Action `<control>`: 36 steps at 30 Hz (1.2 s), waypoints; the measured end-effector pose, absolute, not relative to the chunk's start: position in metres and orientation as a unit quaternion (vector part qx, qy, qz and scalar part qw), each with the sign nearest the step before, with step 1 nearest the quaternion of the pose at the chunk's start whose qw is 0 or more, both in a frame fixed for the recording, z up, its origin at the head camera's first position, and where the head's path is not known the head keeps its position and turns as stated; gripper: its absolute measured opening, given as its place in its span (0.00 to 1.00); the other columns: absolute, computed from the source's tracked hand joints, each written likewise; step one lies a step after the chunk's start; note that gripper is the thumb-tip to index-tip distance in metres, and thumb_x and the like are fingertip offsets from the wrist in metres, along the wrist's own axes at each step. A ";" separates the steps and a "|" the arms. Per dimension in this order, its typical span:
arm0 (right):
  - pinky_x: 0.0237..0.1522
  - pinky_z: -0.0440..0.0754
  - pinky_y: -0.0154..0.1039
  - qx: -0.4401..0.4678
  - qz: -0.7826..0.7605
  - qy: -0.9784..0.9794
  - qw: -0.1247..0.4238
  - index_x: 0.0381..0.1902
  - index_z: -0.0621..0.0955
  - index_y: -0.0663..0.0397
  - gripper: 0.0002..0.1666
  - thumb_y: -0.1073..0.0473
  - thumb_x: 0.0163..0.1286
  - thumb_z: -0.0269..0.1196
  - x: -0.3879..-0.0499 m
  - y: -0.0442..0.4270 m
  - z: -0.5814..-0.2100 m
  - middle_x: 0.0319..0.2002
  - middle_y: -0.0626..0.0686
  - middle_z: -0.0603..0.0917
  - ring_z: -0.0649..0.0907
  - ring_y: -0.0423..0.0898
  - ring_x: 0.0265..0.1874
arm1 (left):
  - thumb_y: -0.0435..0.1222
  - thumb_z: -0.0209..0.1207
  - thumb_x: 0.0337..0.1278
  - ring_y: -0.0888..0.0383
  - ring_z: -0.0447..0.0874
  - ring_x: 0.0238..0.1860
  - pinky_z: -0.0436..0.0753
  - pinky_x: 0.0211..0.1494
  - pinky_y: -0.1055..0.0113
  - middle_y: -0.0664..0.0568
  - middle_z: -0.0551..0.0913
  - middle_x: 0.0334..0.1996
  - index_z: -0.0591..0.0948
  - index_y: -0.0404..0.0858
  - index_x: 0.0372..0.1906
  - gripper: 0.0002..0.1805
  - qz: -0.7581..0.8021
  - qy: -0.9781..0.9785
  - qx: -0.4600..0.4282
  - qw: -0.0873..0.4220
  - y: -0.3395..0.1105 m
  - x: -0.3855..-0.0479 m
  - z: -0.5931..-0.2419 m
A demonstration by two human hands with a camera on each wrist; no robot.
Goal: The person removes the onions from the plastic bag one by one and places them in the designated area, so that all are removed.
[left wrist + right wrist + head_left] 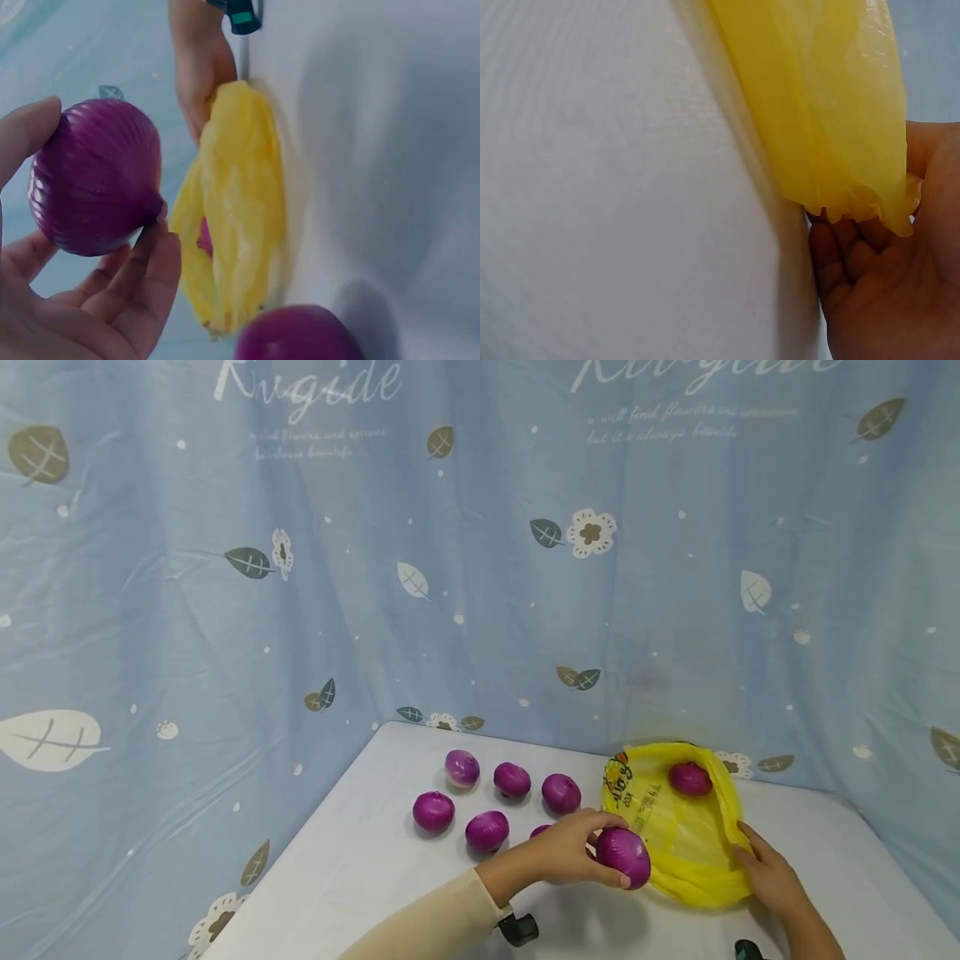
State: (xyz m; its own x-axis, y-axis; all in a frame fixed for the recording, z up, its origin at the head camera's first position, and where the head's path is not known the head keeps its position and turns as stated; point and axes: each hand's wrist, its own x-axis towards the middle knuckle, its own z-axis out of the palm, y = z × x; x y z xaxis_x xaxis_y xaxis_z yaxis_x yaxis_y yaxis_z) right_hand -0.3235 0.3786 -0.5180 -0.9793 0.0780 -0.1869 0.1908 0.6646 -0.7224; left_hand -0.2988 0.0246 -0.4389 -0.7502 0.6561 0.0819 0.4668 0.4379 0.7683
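Note:
My left hand (566, 846) grips a purple onion (625, 858) above the table, just left of the mouth of a yellow plastic bag (686, 843). In the left wrist view, thumb and fingers curve around this onion (97, 176), and the bag (244, 187) stands beyond it. Another onion (690, 779) lies inside the bag, toward the back. At the bag's right edge my right hand (772, 877) holds the rim. The right wrist view has the fingers of that hand (892, 292) curled at the bag's crinkled edge (855, 202).
Several more purple onions (487, 832) sit on the white table (337, 877) left of the bag. One onion (540, 831) is partly hidden behind my left hand. A blue patterned curtain (480, 635) hangs behind and beside the table.

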 end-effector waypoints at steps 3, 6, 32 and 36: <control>0.63 0.43 0.72 0.067 -0.409 0.908 0.063 0.75 0.41 0.63 0.44 0.38 0.78 0.36 -0.322 0.380 -0.519 0.71 0.76 0.43 0.44 0.76 0.67 | 0.49 0.74 0.45 0.70 0.74 0.43 0.79 0.39 0.76 0.68 0.74 0.51 0.75 0.57 0.60 0.33 0.400 0.846 0.331 0.122 0.014 -0.294 -0.442; 0.63 0.42 0.71 0.067 -0.414 0.906 0.061 0.75 0.40 0.63 0.44 0.38 0.78 0.35 -0.320 0.382 -0.521 0.71 0.75 0.42 0.43 0.76 0.68 | 0.50 0.74 0.44 0.70 0.74 0.42 0.79 0.39 0.75 0.69 0.74 0.50 0.76 0.58 0.59 0.33 0.392 0.849 0.332 0.125 0.002 -0.289 -0.446; 0.62 0.40 0.72 0.077 -0.450 0.887 0.074 0.75 0.37 0.57 0.44 0.38 0.78 0.37 -0.322 0.383 -0.522 0.72 0.72 0.36 0.40 0.75 0.68 | 0.49 0.75 0.43 0.70 0.75 0.38 0.78 0.42 0.72 0.69 0.76 0.45 0.76 0.51 0.59 0.34 0.379 0.864 0.293 0.156 -0.067 -0.257 -0.476; 0.62 0.39 0.72 0.088 -0.456 0.883 0.067 0.75 0.36 0.57 0.43 0.38 0.78 0.37 -0.324 0.380 -0.528 0.72 0.71 0.36 0.40 0.74 0.69 | 0.48 0.75 0.44 0.70 0.76 0.37 0.78 0.42 0.72 0.68 0.76 0.45 0.77 0.49 0.59 0.33 0.376 0.864 0.294 0.163 -0.073 -0.257 -0.480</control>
State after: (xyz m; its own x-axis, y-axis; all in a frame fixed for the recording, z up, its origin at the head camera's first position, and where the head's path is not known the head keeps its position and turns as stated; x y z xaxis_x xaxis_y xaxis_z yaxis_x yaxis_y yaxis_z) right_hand -0.3241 0.3804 -0.5278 -0.9754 0.0949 -0.1990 0.2172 0.5687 -0.7933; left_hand -0.2569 -0.0727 -0.4800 -0.7740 0.6305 -0.0594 0.3860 0.5441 0.7449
